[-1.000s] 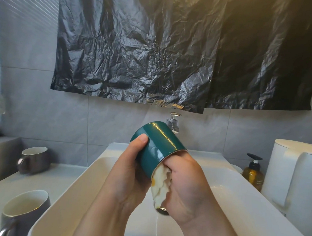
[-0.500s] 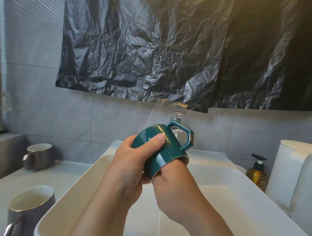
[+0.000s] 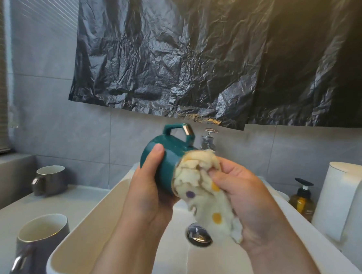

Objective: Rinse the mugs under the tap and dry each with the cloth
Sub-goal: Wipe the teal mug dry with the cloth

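Grey tiled wall (image 3: 70, 134) with a black plastic sheet (image 3: 180, 62) hung above the white basin (image 3: 99, 216). Over the basin, your left hand (image 3: 149, 194) grips the teal mug (image 3: 170, 155) round its body, handle upward, mouth tilted toward you; your right hand (image 3: 248, 196) pinches the spotted cloth (image 3: 200, 186), bunched at the mug's mouth (depth inside cannot be told); the tap (image 3: 208, 139) stands just behind; the far grey mug (image 3: 50, 179) and near grey mug (image 3: 40, 240) stand upright on the counter (image 3: 5, 221) to your left.
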Demonstrator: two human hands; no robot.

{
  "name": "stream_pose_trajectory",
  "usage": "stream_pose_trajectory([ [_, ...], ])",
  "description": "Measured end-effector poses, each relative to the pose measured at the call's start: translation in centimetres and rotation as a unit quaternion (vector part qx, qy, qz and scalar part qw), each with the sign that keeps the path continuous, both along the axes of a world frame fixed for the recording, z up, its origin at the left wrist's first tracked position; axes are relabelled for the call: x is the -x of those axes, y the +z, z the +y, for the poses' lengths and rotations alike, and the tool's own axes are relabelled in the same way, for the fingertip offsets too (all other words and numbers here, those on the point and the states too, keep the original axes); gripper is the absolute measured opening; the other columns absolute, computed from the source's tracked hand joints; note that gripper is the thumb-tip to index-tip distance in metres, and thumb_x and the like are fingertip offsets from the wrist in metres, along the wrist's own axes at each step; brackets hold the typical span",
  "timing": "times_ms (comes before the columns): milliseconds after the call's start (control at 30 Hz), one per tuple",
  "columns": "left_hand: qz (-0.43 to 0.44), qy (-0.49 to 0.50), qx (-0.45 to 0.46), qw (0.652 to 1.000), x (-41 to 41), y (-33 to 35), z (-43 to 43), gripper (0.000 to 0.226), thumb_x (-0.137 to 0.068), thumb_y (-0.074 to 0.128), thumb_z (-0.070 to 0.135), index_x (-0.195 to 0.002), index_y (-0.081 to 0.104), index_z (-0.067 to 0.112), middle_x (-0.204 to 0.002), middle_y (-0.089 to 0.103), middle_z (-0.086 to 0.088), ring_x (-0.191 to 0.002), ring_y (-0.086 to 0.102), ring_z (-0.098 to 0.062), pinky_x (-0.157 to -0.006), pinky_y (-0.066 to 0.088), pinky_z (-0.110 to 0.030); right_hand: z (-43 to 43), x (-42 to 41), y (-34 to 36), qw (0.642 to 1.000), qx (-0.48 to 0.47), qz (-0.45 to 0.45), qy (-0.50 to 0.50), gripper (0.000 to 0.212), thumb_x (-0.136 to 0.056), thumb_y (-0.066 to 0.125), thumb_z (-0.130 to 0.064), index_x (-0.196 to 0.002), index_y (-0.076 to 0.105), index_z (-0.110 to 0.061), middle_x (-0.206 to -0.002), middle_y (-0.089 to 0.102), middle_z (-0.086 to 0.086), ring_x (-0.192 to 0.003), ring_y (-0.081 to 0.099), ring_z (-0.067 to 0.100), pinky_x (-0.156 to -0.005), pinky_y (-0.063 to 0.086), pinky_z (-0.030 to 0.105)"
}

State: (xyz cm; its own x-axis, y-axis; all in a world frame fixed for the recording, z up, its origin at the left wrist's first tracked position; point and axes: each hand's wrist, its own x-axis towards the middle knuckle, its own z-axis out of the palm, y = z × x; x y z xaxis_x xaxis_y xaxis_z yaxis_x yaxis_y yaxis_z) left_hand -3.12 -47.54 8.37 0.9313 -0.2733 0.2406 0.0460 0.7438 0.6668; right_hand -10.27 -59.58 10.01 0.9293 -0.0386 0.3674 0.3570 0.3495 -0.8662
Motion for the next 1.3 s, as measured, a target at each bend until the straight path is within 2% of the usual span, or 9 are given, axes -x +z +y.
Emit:
stream_pose_trajectory([
  [133,0.084,-0.013,0.060,0.995,0.0,0.3,0.5,0.053,-0.087,0.063,0.054,-0.118,0.071,0.012,-0.100,0.079,-0.014,-0.080,0.077,-0.029,-0.069,0.063,-0.046,-1.7,0.1,0.1,0.986,0.036,-0.020,-0.161,0.031,-0.094,0.048,0.003,-0.095,0.077,-0.007,-0.095,0.075,0.024,-0.087,0.072,0.036,-0.080,0.058,0.044],
  [300,0.116,-0.064,0.031,0.991,0.8,0.8,-0.2,0.057,-0.085,0.065,0.058,-0.116,0.074,0.010,-0.109,0.077,-0.019,-0.095,0.075,-0.037,-0.069,0.062,-0.059,-0.9,-1.3,-1.1,0.938,0.086,-0.109,-0.317,0.024,-0.086,0.054,-0.024,-0.098,0.075,-0.024,-0.093,0.076,0.009,-0.091,0.070,0.028,-0.083,0.057,0.047],
  [467,0.031,-0.089,-0.112,0.989,1.2,0.2,-0.7,0.054,-0.065,0.068,0.063,-0.098,0.082,0.022,-0.100,0.079,-0.009,-0.086,0.075,-0.028,-0.086,0.060,-0.049,-0.4,-1.7,-1.5,0.893,0.277,-0.132,-0.330,0.019,-0.095,0.056,-0.033,-0.112,0.064,-0.036,-0.095,0.069,-0.016,-0.089,0.063,0.002,-0.075,0.047,0.013],
  [633,-0.069,-0.043,-0.295,0.952,1.5,0.3,0.0,0.034,-0.082,0.057,0.065,-0.069,0.079,0.043,-0.082,0.079,0.000,-0.080,0.075,-0.024,-0.075,0.056,-0.039,-2.1,-1.0,-0.8,0.838,0.351,-0.109,-0.403,0.019,-0.099,0.058,-0.021,-0.089,0.062,-0.035,-0.080,0.067,-0.012,-0.084,0.057,-0.004,-0.062,0.041,0.005],
  [800,-0.107,-0.055,-0.218,0.968,0.2,-0.1,1.2,0.070,-0.061,0.081,0.029,-0.128,0.063,0.020,-0.112,0.075,-0.006,-0.087,0.075,-0.021,-0.068,0.058,-0.034,-2.7,-1.2,-1.2,0.860,0.377,-0.051,-0.341,0.015,-0.100,0.059,-0.030,-0.089,0.069,-0.035,-0.082,0.071,-0.015,-0.077,0.064,0.004,-0.063,0.049,0.016],
  [933,-0.085,-0.108,-0.198,0.971,0.8,0.3,1.5,0.025,-0.072,0.076,0.029,-0.084,0.062,0.012,-0.073,0.067,-0.008,-0.059,0.065,-0.020,-0.059,0.049,-0.030,-2.6,-0.9,-1.1,0.874,0.379,-0.067,-0.296,0.010,-0.095,0.066,-0.034,-0.093,0.071,-0.042,-0.086,0.073,-0.012,-0.085,0.067,0.010,-0.075,0.053,0.026],
  [1067,-0.025,-0.070,-0.188,0.979,1.2,0.3,0.7,0.044,-0.099,0.054,0.030,-0.061,0.062,0.010,-0.057,0.064,-0.008,-0.045,0.062,-0.019,-0.044,0.051,-0.023,-2.8,-1.6,-1.3,0.892,0.314,-0.043,-0.324,0.007,-0.083,0.078,-0.036,-0.087,0.074,-0.040,-0.078,0.075,-0.015,-0.081,0.069,0.011,-0.075,0.053,0.032],
  [1200,0.067,0.018,-0.128,0.989,0.9,0.9,0.0,0.044,-0.103,0.051,0.038,-0.082,0.074,0.008,-0.071,0.072,-0.012,-0.056,0.069,-0.023,-0.058,0.058,-0.035,-3.4,-1.7,-1.1,0.913,0.102,-0.048,-0.392,0.013,-0.091,0.071,-0.031,-0.080,0.071,-0.024,-0.071,0.075,-0.011,-0.071,0.072,0.022,-0.061,0.056,0.032],
  [1300,0.092,0.079,-0.100,0.988,1.0,1.3,-0.3,0.030,-0.102,0.054,0.039,-0.092,0.058,0.011,-0.092,0.070,-0.013,-0.078,0.071,-0.031,-0.075,0.060,-0.059,-2.9,-1.9,-1.4,0.945,0.094,-0.041,-0.312,0.010,-0.097,0.063,-0.030,-0.093,0.071,-0.026,-0.092,0.077,0.006,-0.093,0.072,0.036,-0.079,0.061,0.050],
])
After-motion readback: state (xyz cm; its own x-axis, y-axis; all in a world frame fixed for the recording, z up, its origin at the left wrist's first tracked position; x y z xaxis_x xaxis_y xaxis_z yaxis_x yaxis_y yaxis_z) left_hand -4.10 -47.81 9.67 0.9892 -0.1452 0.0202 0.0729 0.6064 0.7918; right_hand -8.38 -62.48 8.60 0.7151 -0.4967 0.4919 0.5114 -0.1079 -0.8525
